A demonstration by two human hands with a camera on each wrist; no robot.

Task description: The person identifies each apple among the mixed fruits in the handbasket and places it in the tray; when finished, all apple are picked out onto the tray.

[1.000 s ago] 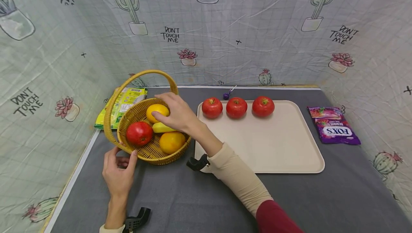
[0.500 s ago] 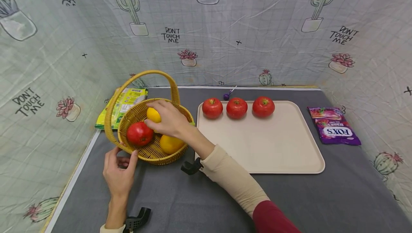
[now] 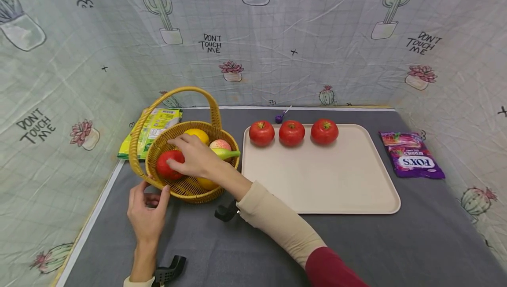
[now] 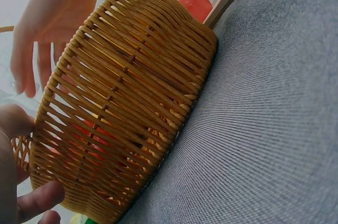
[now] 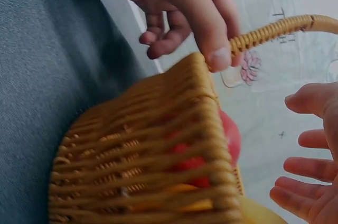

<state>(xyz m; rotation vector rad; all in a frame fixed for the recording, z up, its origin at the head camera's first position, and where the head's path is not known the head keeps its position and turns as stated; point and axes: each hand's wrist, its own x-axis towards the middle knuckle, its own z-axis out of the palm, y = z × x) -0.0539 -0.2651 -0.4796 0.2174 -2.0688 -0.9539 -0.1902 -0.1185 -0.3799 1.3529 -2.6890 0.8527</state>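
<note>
A yellow wicker basket point(image 3: 193, 198) with an arched handle stands on the left. My left hand point(image 3: 145, 212) pinches its rim at the near foot of the handle, thumb point(image 5: 217, 57) against the weave. Over the basket reaches my right hand point(image 3: 192, 155), its fingers spread and loosely bent above a round red fruit point(image 3: 165, 164), which it partly covers in the head view. In the right wrist view, nothing lies between the fingers point(image 5: 311, 168). Also in the basket are a yellow fruit point(image 3: 199, 134), a pinkish peach point(image 3: 220, 145), a banana point(image 3: 226, 153) and an orange-yellow fruit point(image 3: 207, 184), half hidden by the wrist.
Right of the basket lies a beige tray point(image 3: 317, 181), with three red tomatoes point(image 3: 292, 133) along its far edge. A purple lollipop point(image 3: 279, 119) is behind it. A purple candy bag point(image 3: 412, 155) lies at the right, a yellow-green packet point(image 3: 160, 122) behind the basket.
My right hand has moved left and nearer within the basket, from the far yellow fruit to over the red one. The peach and banana now show behind it. My left hand has stayed put.
</note>
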